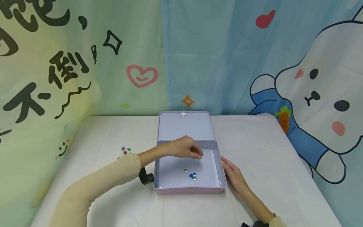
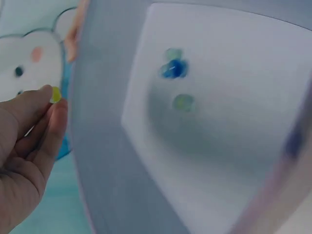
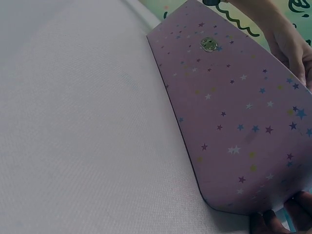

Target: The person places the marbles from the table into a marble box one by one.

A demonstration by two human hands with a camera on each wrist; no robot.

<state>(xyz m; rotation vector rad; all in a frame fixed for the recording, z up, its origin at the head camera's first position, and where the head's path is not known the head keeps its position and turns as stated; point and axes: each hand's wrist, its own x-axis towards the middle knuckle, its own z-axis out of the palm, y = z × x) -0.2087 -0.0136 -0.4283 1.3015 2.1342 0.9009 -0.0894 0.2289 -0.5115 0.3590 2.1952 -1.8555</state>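
Note:
My left hand [image 1: 185, 147] is over the opened box, pinching a small yellow-green marble [image 2: 56, 94] between thumb and fingertip. The box [image 1: 190, 191] is pink with printed stars outside and pale inside, its lid [image 1: 185, 126] tipped back on the table. On the box floor lie several glass marbles: a blue marble [image 1: 191, 176] in a tight cluster with others, and a greenish marble [image 1: 185, 171] a little apart. My right hand [image 1: 236, 178] rests against the box's right side, fingertips at the wall. In the right wrist view its fingers [image 3: 273, 222] touch the box corner.
More loose marbles lie on the white table [image 1: 113, 176] left of the box, among them a red marble [image 1: 125, 152] and a green marble [image 1: 129, 149]; my left sleeve partly covers this group. A printed curtain [image 1: 195, 56] hangs behind the table.

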